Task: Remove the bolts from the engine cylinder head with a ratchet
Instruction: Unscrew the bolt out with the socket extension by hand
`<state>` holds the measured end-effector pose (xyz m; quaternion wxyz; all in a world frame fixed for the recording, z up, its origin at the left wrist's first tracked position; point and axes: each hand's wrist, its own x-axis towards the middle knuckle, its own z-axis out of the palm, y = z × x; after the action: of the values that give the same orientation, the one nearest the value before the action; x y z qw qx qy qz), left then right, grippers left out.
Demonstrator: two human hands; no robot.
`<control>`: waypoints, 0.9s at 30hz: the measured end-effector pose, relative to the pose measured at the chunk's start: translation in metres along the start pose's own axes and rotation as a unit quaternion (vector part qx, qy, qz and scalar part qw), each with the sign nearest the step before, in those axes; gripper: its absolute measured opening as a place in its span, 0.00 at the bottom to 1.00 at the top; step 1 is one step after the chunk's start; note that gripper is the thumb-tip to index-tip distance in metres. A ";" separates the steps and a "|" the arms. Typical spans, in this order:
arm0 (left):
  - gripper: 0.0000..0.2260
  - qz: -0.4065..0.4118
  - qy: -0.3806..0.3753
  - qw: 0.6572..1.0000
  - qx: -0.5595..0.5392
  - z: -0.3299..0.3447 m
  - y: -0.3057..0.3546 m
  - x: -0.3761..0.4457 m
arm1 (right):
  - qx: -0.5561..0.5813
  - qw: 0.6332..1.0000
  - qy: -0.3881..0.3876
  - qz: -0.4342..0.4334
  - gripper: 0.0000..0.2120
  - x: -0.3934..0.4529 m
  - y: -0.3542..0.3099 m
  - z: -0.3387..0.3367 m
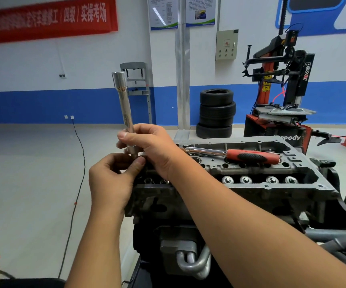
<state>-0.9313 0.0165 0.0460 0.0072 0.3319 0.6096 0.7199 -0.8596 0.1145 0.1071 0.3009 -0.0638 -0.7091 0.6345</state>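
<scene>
A grey engine cylinder head (271, 190) fills the middle and right of the view. Several round bolt heads (259, 180) sit in a row along its near side. A ratchet (240, 154) with a red and black handle lies loose on top of the head. My right hand (147, 146) grips the lower part of a long chrome socket extension (124, 104), which stands nearly upright with its socket end up. My left hand (114, 177) pinches the extension's bottom end over the head's left corner. What lies under my fingers is hidden.
A black cable (78, 183) runs across the pale floor at left. Stacked tyres (216, 113) stand behind the engine. A red and black tyre-changing machine (282, 90) is at the back right. Metal pipes (190, 260) hang below the engine's front.
</scene>
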 end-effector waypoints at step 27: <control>0.09 -0.046 -0.076 0.996 -0.011 -0.001 0.001 0.002 | 0.002 1.000 0.003 0.013 0.05 0.000 -0.003 0.004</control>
<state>-0.9327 0.0162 0.0477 0.0901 0.3571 0.6138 0.6983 -0.8610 0.1108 0.1096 0.2950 -0.0739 -0.7058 0.6398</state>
